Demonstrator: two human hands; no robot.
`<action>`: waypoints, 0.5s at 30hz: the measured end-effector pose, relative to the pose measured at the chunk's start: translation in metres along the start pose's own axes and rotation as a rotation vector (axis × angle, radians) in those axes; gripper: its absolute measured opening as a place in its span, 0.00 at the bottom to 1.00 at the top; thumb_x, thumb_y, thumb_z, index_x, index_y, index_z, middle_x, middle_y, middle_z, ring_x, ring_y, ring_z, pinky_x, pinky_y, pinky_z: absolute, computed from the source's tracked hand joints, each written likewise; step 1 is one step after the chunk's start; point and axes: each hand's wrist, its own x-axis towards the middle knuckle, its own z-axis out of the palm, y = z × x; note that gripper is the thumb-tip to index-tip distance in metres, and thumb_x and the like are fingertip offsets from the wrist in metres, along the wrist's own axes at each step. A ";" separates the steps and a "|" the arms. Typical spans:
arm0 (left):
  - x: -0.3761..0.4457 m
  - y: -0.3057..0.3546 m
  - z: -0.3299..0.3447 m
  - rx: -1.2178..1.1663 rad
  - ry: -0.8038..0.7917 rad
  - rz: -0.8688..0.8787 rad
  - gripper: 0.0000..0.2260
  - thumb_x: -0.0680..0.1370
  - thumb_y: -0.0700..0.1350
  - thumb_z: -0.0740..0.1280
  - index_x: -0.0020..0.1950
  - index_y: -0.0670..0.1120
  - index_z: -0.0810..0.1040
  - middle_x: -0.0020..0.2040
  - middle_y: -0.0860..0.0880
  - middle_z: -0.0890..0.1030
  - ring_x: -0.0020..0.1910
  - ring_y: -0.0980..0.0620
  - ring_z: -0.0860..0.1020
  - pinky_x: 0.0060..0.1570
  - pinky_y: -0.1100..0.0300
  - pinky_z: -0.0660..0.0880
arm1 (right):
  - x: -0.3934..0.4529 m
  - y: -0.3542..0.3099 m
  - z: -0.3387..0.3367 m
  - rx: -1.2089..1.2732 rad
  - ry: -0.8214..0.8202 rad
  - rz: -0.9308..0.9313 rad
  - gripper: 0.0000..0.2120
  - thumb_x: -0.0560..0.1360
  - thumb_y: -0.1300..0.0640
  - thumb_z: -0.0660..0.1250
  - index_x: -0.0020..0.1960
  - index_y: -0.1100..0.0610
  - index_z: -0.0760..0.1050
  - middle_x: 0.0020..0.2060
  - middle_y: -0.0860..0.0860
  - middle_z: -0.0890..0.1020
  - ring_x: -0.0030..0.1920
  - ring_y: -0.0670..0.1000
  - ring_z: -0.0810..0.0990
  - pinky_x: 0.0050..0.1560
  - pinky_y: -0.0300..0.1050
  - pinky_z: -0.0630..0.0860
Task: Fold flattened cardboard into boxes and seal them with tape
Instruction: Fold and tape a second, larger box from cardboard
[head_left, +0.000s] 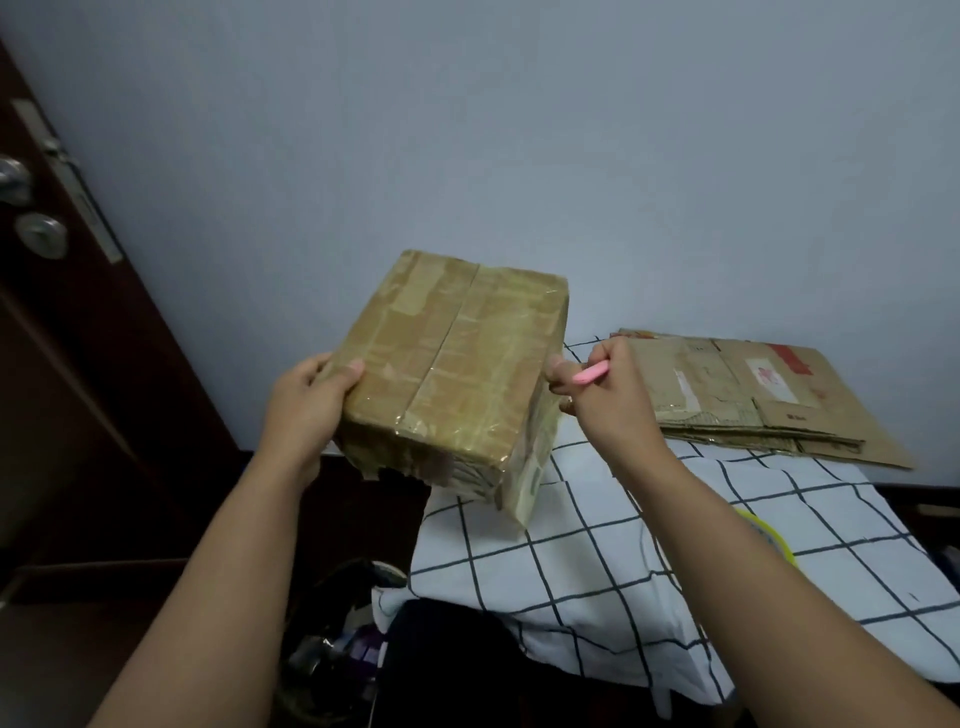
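Observation:
A closed brown cardboard box (452, 374), covered with shiny clear tape along its seams, is held tilted in the air between both hands. My left hand (306, 405) grips its left edge, thumb on the top face. My right hand (602, 395) presses against the box's right side while its fingers are curled round a small pink tool (589, 373). A stack of flattened cardboard (753, 395) lies on the far right of the checked cloth.
A white cloth with a dark grid (597, 551) covers the surface below the box. A yellow-rimmed round object (769, 535) peeks out by my right forearm. A dark wooden door (62, 312) with metal knobs stands at left; bags and clutter (343, 639) sit on the floor.

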 end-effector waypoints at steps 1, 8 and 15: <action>0.002 0.012 -0.006 -0.014 -0.008 0.023 0.05 0.77 0.46 0.72 0.52 0.51 0.80 0.46 0.53 0.82 0.42 0.56 0.78 0.45 0.57 0.74 | 0.004 -0.005 -0.003 0.046 0.012 -0.004 0.20 0.70 0.41 0.72 0.42 0.44 0.60 0.43 0.48 0.76 0.48 0.53 0.81 0.55 0.63 0.77; 0.018 0.062 -0.007 -0.083 -0.063 0.101 0.09 0.73 0.46 0.76 0.52 0.51 0.80 0.49 0.51 0.82 0.42 0.57 0.79 0.45 0.61 0.75 | 0.031 -0.038 -0.038 0.271 -0.052 0.005 0.21 0.73 0.42 0.72 0.45 0.49 0.60 0.49 0.49 0.72 0.52 0.50 0.76 0.51 0.51 0.73; 0.016 0.061 0.055 -0.161 0.125 -0.198 0.42 0.60 0.59 0.81 0.63 0.48 0.62 0.64 0.49 0.65 0.61 0.48 0.72 0.57 0.52 0.76 | 0.005 -0.023 -0.054 0.306 0.057 -0.059 0.20 0.74 0.53 0.73 0.47 0.50 0.60 0.52 0.51 0.76 0.51 0.49 0.81 0.48 0.45 0.77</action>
